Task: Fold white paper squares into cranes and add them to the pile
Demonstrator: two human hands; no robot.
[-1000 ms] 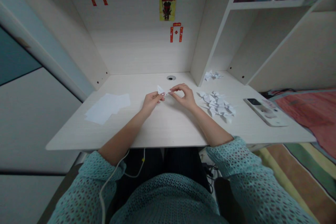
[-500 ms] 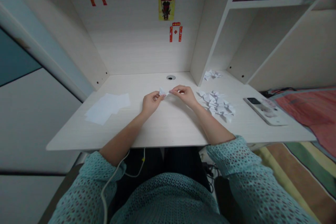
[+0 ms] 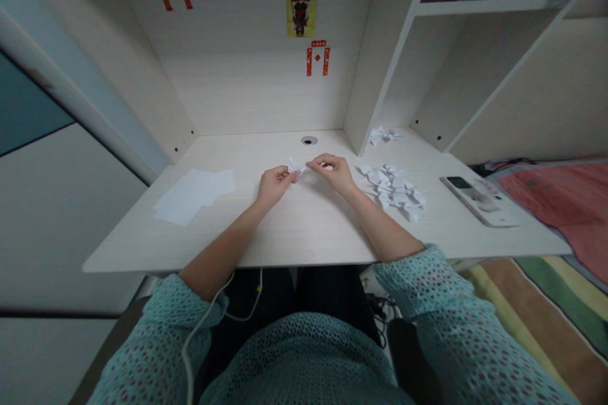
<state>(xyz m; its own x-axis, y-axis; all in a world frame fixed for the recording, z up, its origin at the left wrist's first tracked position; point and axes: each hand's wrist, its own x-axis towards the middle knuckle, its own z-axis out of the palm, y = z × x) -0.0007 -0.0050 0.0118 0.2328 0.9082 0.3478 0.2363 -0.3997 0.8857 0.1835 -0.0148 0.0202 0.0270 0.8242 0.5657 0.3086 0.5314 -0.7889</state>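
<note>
Above the middle of the desk, a small folded white paper is pinched between the thumb and fingers of my left hand. My right hand pinches the pointed right end of the same paper with thumb and forefinger. The exact folded shape is too small to make out. A pile of folded white paper pieces lies just right of my right hand. On the left side, flat sheets of white paper lie overlapping, apart from my left hand.
A smaller heap of folded papers lies by the upright divider. A phone rests at the right of the white desk. There is a cable hole near the back wall. A white cable crosses my left sleeve.
Both hands stay in almost the same place, still pinching the folded paper. My right fingertips have shifted very slightly; the papers on the desk have not moved.
</note>
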